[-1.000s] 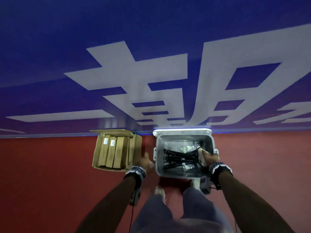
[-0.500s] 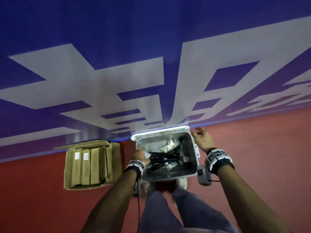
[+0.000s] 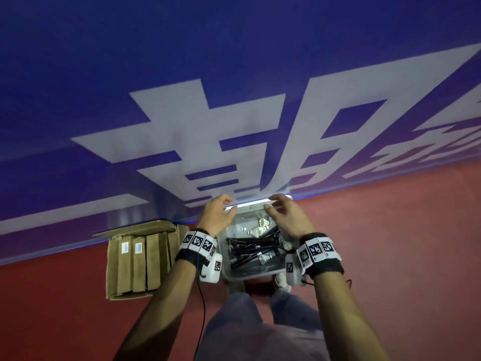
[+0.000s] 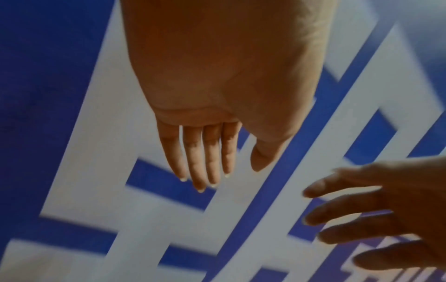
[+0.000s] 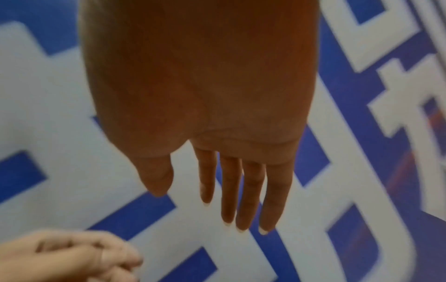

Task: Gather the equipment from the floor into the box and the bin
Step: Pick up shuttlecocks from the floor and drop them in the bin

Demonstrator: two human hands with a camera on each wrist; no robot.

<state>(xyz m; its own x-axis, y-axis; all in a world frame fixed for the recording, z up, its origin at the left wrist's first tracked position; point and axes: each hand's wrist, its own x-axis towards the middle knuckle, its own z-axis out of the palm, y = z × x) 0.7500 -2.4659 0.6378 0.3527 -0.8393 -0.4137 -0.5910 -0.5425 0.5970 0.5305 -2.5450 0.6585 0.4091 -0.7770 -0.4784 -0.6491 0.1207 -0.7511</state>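
Head view: both hands, left hand (image 3: 215, 217) and right hand (image 3: 285, 217), empty, fingers spread; likely reaching for bin (image 3: 251, 274) lid (image 3: 256, 201); grip both corners evenly

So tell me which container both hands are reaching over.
The clear plastic bin with rackets and shuttlecocks; both the left hand and right hand hover there. The cardboard box sits apart, leftward.

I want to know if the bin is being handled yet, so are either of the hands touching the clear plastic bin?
Cannot tell. In the head view the left hand and right hand hover by the bin's far rim; wrist views show only open fingers over the floor.
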